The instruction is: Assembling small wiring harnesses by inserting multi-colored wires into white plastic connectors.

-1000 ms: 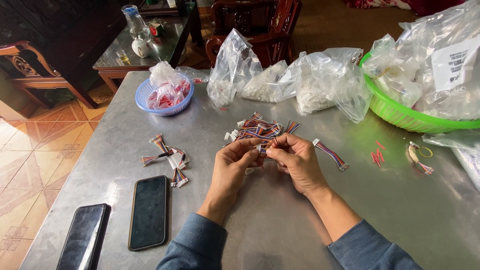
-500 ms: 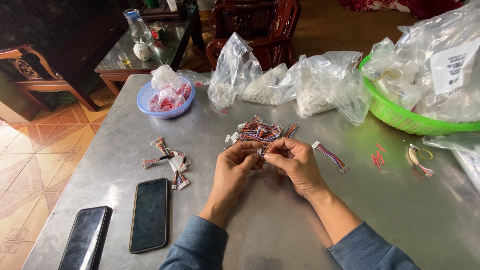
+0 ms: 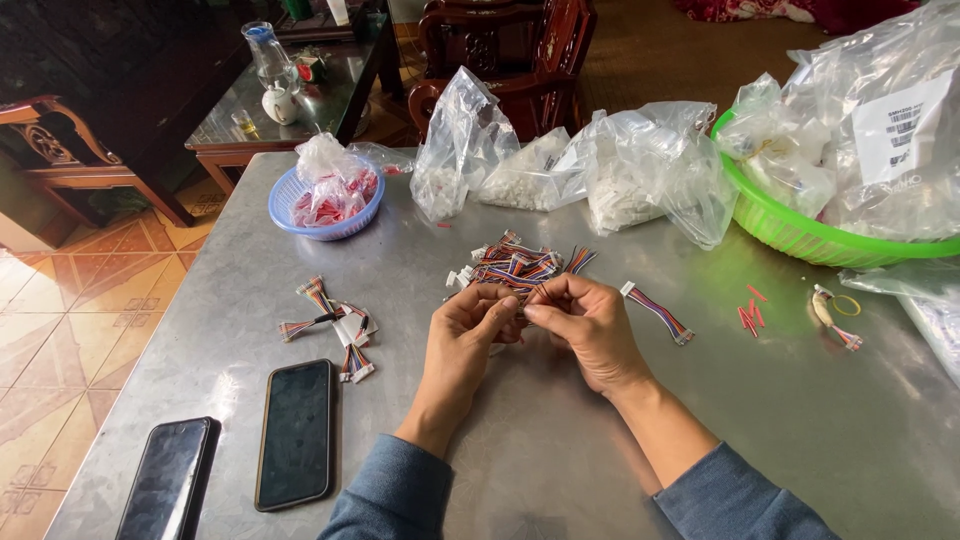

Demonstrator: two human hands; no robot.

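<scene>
A single head-worn camera looks down and forward from the seated person's own position, over a grey metal tabletop (image 3: 560, 450). It sits close: both blue-sleeved forearms enter from the bottom edge, and the left hand (image 3: 470, 335) and right hand (image 3: 590, 325) meet near the frame's centre. The view faces away from the person, across the table to a dark carved wooden chair (image 3: 510, 45) and a glass-topped side table (image 3: 300, 100) beyond its far edge.
</scene>
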